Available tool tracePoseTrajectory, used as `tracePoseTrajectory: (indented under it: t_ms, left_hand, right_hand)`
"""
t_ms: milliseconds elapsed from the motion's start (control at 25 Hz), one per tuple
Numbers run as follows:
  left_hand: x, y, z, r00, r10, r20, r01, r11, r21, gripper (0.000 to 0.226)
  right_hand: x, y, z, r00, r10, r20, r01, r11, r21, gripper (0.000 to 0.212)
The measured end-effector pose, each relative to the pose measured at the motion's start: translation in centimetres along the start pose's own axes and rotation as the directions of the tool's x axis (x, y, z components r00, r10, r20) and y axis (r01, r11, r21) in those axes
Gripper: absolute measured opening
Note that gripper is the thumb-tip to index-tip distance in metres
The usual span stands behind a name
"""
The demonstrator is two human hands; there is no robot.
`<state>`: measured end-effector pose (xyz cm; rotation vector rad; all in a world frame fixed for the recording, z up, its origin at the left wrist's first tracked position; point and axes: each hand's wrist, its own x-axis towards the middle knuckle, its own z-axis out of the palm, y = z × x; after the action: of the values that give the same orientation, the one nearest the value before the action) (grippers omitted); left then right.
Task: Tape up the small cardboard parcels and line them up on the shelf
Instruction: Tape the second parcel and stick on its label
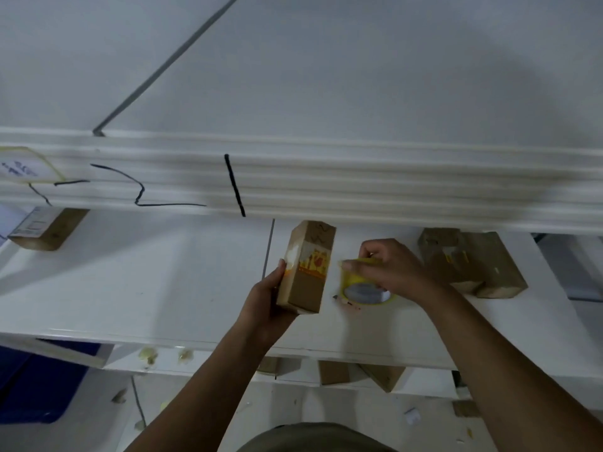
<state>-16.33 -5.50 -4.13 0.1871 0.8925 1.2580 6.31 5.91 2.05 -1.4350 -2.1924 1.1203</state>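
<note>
A: Left grip (264,301) curls round the lower half of a tall parcel (308,269), held upright over the shelf (130,282); base contact unclear.
B: Room?
A: Far-left parcel (49,228) sits half under the upper ledge (359,177); open board runs from it to the tall parcel.
B: Right side?
A: Right grip (388,269), wrist bent down, pinches the top rim of the tape roll (347,283); fingertips blurred. Grouped parcels (473,265) just beyond, tops hidden by the ledge.

We cannot read the blurred label (20,167). Our right hand (391,272) hides part of the tape roll (359,293), and the shelf (130,305) cuts off the lower parcels (332,372).
</note>
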Motion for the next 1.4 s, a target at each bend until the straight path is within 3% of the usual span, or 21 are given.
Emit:
tracePoseTrajectory:
  t_ms: [120,200,320,440,520,640,800,920,1040,1160,1320,1400]
  left_hand:
    - [-1.0,-0.5,0.6,0.999,-0.035,0.03,0.033,0.997,0.07,0.049]
    - [-1.8,-0.4,1.0,1.0,-0.012,-0.016,0.016,0.975,0.223,0.06]
    - [-3.2,1.6,1.8,0.998,0.07,0.002,-0.054,0.761,0.646,0.074]
    - [-4.3,3.0,2.4,0.993,0.115,-0.033,-0.063,0.741,0.669,0.063]
    - [-4.8,2.7,3.1,0.994,0.111,0.009,-0.084,0.699,0.711,0.067]
    - [-4.8,1.6,4.0,0.956,0.291,-0.022,-0.169,0.614,0.771,0.06]
    - [-5.0,2.2,3.1,0.887,0.45,-0.1,-0.244,0.642,0.727,0.037]
    - [-5.6,2.4,2.6,0.88,0.466,-0.096,-0.27,0.655,0.706,0.037]
    - [-6.1,2.7,2.2,0.91,0.405,-0.093,-0.287,0.774,0.564,0.046]
    - [-6.5,2.4,2.1,0.957,0.29,-0.007,-0.265,0.886,0.38,0.049]
    - [-6.3,0.6,3.0,0.99,0.121,0.071,-0.127,0.988,0.088,0.046]
    - [-6.2,0.9,3.0,0.993,0.077,0.088,-0.087,0.99,0.115,0.051]
  right_hand:
    - [-0.9,-0.2,1.1,0.999,0.037,0.028,-0.039,0.996,0.075,0.044]
    - [-1.4,-0.4,1.8,1.0,-0.014,0.025,0.012,0.997,0.08,0.037]
    - [-2.5,-1.1,2.6,0.997,-0.043,-0.069,0.047,0.997,0.054,0.039]
    - [-3.4,-2.1,2.9,0.982,-0.08,-0.169,0.084,0.996,0.016,0.041]
    - [-3.8,-3.0,3.4,0.981,-0.112,-0.157,0.102,0.992,-0.075,0.034]
    - [-4.3,-3.7,3.5,0.977,-0.145,-0.158,0.132,0.987,-0.092,0.031]
    - [-5.2,-1.7,1.7,0.996,-0.082,-0.021,0.085,0.953,0.29,0.046]
    - [-6.2,-0.4,2.0,0.981,-0.191,0.029,0.151,0.853,0.5,0.066]
    - [-6.5,-0.3,1.4,0.978,-0.198,-0.063,0.207,0.897,0.391,0.055]
    - [-6.2,-0.2,0.5,0.99,-0.108,-0.096,0.125,0.973,0.194,0.061]
    - [-5.5,-1.7,1.0,0.997,-0.055,-0.058,0.062,0.989,0.136,0.068]
    - [-5.4,-2.3,1.1,0.998,-0.053,-0.015,0.055,0.98,0.194,0.059]
